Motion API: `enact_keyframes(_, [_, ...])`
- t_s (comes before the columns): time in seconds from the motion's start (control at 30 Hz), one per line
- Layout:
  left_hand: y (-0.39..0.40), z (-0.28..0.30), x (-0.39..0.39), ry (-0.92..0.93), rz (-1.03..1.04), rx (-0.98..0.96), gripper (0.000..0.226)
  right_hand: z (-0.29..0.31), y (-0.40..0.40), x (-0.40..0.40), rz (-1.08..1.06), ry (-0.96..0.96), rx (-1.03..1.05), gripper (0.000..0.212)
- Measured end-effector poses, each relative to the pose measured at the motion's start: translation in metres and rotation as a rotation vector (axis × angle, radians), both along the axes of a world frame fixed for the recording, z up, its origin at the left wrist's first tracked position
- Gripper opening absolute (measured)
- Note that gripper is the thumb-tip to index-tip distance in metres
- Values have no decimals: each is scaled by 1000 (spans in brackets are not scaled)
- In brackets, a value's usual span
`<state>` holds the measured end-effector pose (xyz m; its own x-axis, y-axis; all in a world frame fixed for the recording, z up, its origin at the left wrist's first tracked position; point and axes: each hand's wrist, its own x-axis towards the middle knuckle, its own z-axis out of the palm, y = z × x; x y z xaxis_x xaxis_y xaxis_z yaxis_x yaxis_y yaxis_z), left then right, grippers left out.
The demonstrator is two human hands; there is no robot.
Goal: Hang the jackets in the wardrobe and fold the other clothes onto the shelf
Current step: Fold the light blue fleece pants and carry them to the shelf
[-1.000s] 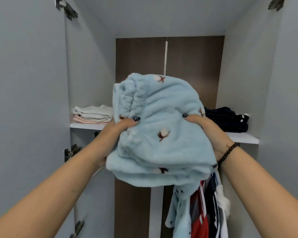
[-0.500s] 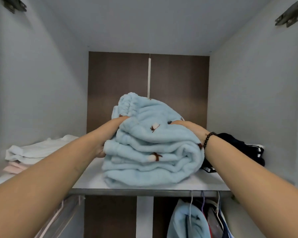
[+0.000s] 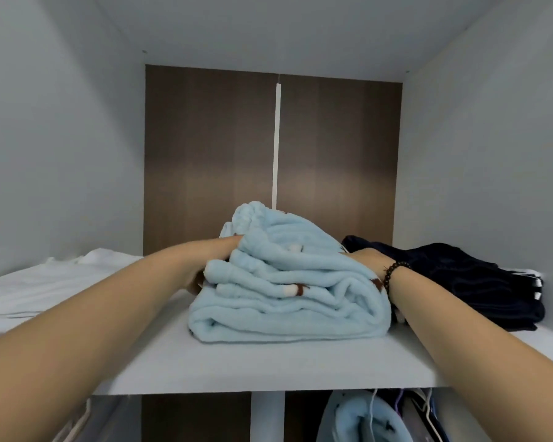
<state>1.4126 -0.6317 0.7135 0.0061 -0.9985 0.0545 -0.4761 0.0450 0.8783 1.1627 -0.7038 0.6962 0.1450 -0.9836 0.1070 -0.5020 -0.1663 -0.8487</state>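
White laminate forms the shelf [image 3: 268, 368], the largest thing in view, set across the wardrobe between grey side walls and a brown back panel [image 3: 211, 154]. A folded white stack [image 3: 45, 282] is laid toward its left edge, and a dark navy pile [image 3: 460, 279] toward its right edge. Between them, near the middle and set back from the front edge, the folded pale blue fleece garment [image 3: 284, 295] is rested on the shelf, thick and rounded, with small brown and white motifs. The bundle is judged to be soft, light and springy, likely to bulge or unroll once let go, and not slippery; a hold at both sides, low on the folds, is judged best, with the layers pressed together. The left hand [image 3: 205, 263] is pressed against the bundle's left side, its fingers partly buried in the fleece, so whether they are curled round a fold cannot be told. The right hand [image 3: 369, 263], with a dark beaded bracelet [image 3: 393, 275] at the wrist, is laid against the right side; its fingers are hidden, so its hold cannot be told either. Below the shelf, hanging garments [image 3: 364, 419] are partly seen.
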Motion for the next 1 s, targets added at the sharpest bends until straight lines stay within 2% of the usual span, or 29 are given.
enact_keyframes(0.03, [0,6,2,-36,61,-25,72,1,0,-1,3,-64,-57,24])
enact_keyframes(0.07, [5,13,0,-78,135,-79,79,5,7,-1,-15,-111,-118,46])
enact_keyframes(0.1, [7,18,0,-105,160,-158,79,5,15,-2,-29,-80,-178,65])
enact_keyframes(0.13, [11,19,-3,-129,125,-221,69,4,26,-2,-38,-7,-247,73])
enact_keyframes(0.2, [22,10,-15,-207,50,-260,40,-1,47,4,76,57,-295,71])
enact_keyframes(0.23, [20,1,-20,-294,5,-249,37,-7,51,6,143,101,-329,69])
enact_keyframes(0.3, [11,-24,-24,-466,-10,-307,49,-20,52,8,195,273,-383,73])
enact_keyframes(0.37, [-2,-40,-22,-535,52,-338,65,-27,45,10,138,368,-376,76])
enact_keyframes(0.5, [-23,-44,-14,-486,34,-351,67,-26,30,18,118,432,-364,71])
enact_keyframes(0.63, [-21,-46,-14,-404,41,-348,72,-26,29,22,86,403,-397,63])
enact_keyframes(0.8, [0,-53,-15,-372,98,-313,80,-33,44,14,84,345,-410,70])
enact_keyframes(0.9, [20,-54,-10,-385,122,-301,84,-39,62,4,78,276,-527,68])
enact_keyframes(1.0, [50,-60,-6,-367,152,-281,68,-48,83,-7,65,115,-603,60])
